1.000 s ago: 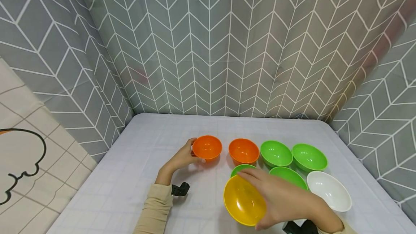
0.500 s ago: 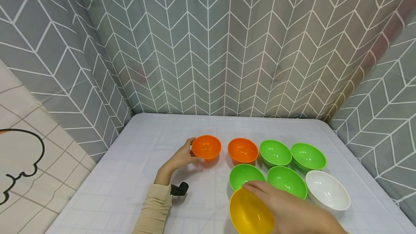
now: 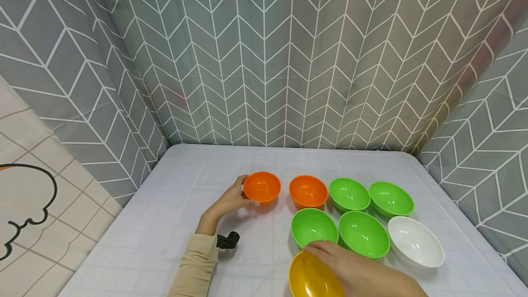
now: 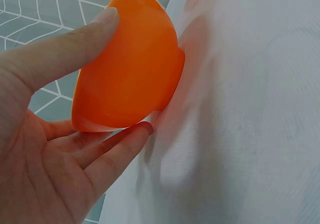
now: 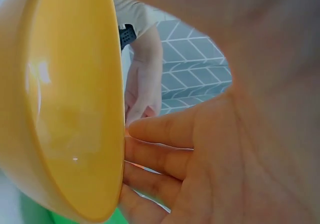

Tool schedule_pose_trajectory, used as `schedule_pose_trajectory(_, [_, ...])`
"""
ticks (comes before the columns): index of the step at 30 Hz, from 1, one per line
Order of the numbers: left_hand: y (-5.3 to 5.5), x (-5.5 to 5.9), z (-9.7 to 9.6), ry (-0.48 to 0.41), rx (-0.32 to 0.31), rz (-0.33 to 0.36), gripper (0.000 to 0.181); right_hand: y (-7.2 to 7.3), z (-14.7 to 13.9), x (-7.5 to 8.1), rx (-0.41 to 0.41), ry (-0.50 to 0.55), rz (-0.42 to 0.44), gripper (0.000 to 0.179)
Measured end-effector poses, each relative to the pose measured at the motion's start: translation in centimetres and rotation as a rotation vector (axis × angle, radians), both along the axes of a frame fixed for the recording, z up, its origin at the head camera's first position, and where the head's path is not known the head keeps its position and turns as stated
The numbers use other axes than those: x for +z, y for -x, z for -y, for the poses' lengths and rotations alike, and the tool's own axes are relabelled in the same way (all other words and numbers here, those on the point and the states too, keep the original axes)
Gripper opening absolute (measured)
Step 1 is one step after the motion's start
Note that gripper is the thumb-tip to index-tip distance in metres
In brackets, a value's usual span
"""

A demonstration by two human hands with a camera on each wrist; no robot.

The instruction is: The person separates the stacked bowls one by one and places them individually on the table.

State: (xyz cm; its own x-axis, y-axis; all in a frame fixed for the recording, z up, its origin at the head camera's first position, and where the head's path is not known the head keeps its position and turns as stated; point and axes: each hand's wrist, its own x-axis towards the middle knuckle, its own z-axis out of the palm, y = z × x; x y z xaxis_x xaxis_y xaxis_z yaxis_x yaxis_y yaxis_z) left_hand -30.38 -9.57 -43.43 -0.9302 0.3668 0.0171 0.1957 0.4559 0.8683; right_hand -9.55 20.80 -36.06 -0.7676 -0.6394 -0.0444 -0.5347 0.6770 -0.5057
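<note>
On the left, my left hand (image 3: pixel 231 197) grips an orange bowl (image 3: pixel 262 188) by its side. In the left wrist view, the thumb lies over that bowl's wall (image 4: pixel 132 68), with the fingers along its opposite side, near the white cloth. My right hand (image 3: pixel 342 265) holds a yellow bowl (image 3: pixel 314 278) at the near edge of the head view, which cuts off the bowl's lower part. The right wrist view shows the yellow bowl (image 5: pixel 75 103) tipped on its side, fingertips at its rim. Just beyond the right hand is a green bowl (image 3: pixel 314 228).
A second orange bowl (image 3: pixel 308 191) stands right of the held one. Green bowls (image 3: pixel 349 195), (image 3: pixel 392 198) continue that back row. Another green bowl (image 3: pixel 365 233) and a white bowl (image 3: pixel 416 242) are nearer. A patterned curtain (image 3: pixel 264 58) hangs behind the table (image 3: pixel 165 214).
My right hand has drawn the yellow bowl towards the near edge, uncovering the green bowls behind it. The left hand keeps its grip on the orange bowl in the same place.
</note>
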Motion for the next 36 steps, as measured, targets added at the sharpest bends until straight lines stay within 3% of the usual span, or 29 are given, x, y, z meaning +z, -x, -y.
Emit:
schedule_pose_trajectory(11, [-0.1,0.0,0.0,-0.007,-0.001,-0.001,0.096,0.1,0.0,-1.0,0.047,-0.022,-0.07,0.094])
schedule_pose_trajectory(23, [-0.1,0.0,0.0,0.006,-0.008,-0.007,0.098,0.2,0.0,-2.9,0.105,0.026,-0.245,0.089])
schedule_pose_trajectory(31, [-0.1,-0.1,0.1,0.012,-0.008,-0.011,0.098,0.4,0.0,-3.8,0.082,0.05,-0.175,0.088])
schedule_pose_trajectory(36, [-0.1,-0.2,0.2,0.008,-0.013,-0.009,0.098,0.3,0.0,-4.0,0.081,0.025,-0.241,0.089])
